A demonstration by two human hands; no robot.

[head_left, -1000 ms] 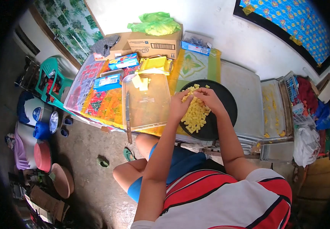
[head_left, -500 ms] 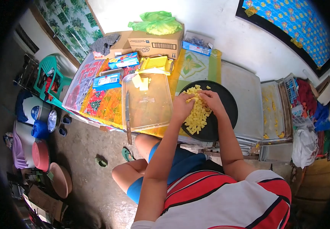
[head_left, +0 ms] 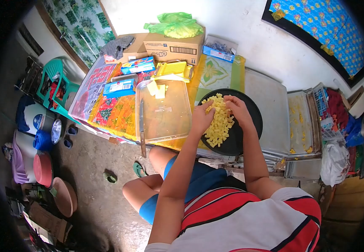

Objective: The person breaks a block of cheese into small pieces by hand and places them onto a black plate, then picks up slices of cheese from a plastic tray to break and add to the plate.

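A loose heap of small yellow cubes (head_left: 219, 124) lies on a round black tray (head_left: 253, 117), mostly on its left half. My left hand (head_left: 202, 118) is at the left side of the heap, thumb and fingers apart, touching the cubes. My right hand (head_left: 237, 110) reaches in from the right, its fingers slightly bent and apart at the heap's upper right edge. Both palms are hidden from above, and I see no cube clearly held. Left of the tray, a knife (head_left: 142, 126) rests along the edge of a clear plastic board (head_left: 169, 122), with a few pale yellow pieces (head_left: 156, 89) at its far end.
Behind the board are a yellow slotted rack (head_left: 173, 70), blue boxes (head_left: 119, 87) and a cardboard box (head_left: 173, 47) topped by a green plastic bag (head_left: 173, 26). Metal trays (head_left: 266, 109) stand stacked at the right. A green chair (head_left: 55, 84) is at the far left.
My right hand has lifted and drawn slightly apart from the left, uncovering more of the heap's top. The left hand has barely moved, and its thumb shows more apart from the fingers.
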